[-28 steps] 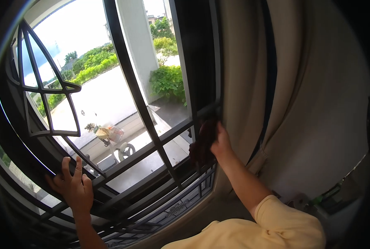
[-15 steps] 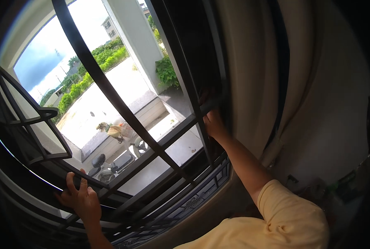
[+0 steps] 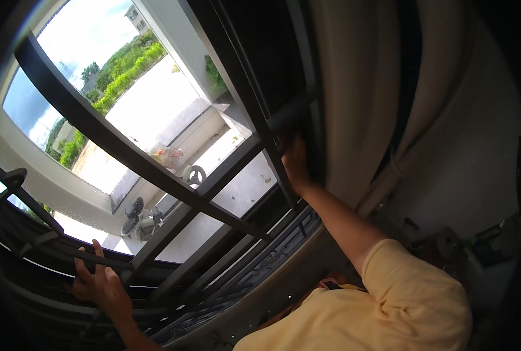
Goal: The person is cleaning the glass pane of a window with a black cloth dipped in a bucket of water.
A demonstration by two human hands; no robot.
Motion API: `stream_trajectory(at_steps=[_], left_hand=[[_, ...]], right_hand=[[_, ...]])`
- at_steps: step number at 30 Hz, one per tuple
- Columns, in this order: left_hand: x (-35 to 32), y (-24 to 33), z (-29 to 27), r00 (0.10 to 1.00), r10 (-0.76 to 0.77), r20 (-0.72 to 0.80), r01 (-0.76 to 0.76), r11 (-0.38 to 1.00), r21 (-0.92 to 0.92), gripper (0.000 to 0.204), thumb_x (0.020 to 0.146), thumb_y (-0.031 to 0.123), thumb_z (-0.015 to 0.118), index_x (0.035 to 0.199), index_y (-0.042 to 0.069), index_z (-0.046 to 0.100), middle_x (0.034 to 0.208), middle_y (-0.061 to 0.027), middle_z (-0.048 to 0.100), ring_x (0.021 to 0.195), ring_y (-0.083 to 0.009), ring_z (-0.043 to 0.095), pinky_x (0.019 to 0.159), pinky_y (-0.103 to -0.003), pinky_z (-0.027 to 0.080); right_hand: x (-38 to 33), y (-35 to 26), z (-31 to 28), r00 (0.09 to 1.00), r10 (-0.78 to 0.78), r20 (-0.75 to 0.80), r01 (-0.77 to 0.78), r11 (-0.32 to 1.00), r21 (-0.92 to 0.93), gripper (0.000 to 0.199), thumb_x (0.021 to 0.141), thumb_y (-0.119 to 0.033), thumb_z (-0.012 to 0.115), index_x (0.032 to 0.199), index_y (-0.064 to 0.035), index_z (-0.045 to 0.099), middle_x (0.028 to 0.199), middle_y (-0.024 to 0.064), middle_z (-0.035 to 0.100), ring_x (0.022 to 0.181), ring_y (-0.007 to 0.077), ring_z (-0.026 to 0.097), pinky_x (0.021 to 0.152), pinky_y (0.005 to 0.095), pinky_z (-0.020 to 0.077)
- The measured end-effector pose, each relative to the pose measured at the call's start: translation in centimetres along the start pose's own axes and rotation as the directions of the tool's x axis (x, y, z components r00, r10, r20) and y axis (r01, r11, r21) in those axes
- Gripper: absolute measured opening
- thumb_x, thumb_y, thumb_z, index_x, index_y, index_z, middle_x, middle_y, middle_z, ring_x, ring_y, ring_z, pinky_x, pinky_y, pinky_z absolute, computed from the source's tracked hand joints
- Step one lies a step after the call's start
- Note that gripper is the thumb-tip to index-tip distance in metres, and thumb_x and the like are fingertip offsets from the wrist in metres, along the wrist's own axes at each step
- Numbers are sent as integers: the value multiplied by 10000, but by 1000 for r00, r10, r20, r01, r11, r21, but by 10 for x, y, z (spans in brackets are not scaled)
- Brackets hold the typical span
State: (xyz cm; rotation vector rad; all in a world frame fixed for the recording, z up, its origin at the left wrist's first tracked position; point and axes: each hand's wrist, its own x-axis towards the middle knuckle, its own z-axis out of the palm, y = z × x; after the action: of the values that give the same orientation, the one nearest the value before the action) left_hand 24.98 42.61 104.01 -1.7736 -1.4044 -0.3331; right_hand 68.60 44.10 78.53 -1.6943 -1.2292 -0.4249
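Observation:
My left hand (image 3: 109,291) is at the lower left of a dark-framed window, its fingers spread against the dark frame with nothing visible in them. My right hand (image 3: 296,165) reaches up to the right side of the window, by a dark upright frame (image 3: 275,167). Shadow hides its fingertips, so its grip cannot be made out. Between the hands, dark metal bars (image 3: 197,202) cross in front of the bright opening. A curved dark grille piece (image 3: 41,217) juts out beyond my left hand.
A beige curtain (image 3: 354,88) hangs right of the window. Outside are a pale ledge (image 3: 181,140), a clear bag (image 3: 168,157), a grey wheel-like object (image 3: 194,175), dark rounded items (image 3: 133,213), a white pillar (image 3: 176,47) and greenery. Green items (image 3: 485,237) sit in shadow at the right.
The window bars and outdoor scene have shifted left in the picture. My left hand is slightly lower with its fingers still spread; my right hand stays by the right frame.

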Motion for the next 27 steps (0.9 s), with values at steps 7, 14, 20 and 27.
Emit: stream_trajectory(at_steps=[7,14,20,27], left_hand=[[-5,-3,6,999,-32,27,37,979,-201,547,863,177,370,1380,231,542,1475,-92,346,1176,-277,438,1141,-580,66],[-7,3,2,989,58,-133,-63,998,-30,525,839,217,415,1334,246,586,1427,-37,376,1077,-272,402,1130,-603,64],[-3,-2,1,983,62,-173,-69,997,-35,526,826,207,414,1315,242,604,1421,-6,381,1040,-268,398,1122,-614,73],[2,-2,5,987,55,-150,-68,994,-88,466,857,204,409,1254,211,652,1426,5,398,1041,-262,383,1135,-597,42]], right_hand=[[-86,21,-14,972,145,185,-154,988,33,660,811,-86,675,1382,20,362,1459,289,293,1297,463,356,1082,467,336],[-56,10,-72,933,262,246,-359,706,611,355,841,-97,684,1171,-17,583,1108,119,646,1094,255,592,943,341,441],[41,-66,-115,911,210,355,-377,77,923,381,942,-294,613,1217,-35,566,1156,53,625,1044,174,606,927,336,469],[2,-23,-59,854,86,512,-516,22,856,519,965,-554,459,1102,-66,568,914,30,595,840,133,561,750,289,452]])
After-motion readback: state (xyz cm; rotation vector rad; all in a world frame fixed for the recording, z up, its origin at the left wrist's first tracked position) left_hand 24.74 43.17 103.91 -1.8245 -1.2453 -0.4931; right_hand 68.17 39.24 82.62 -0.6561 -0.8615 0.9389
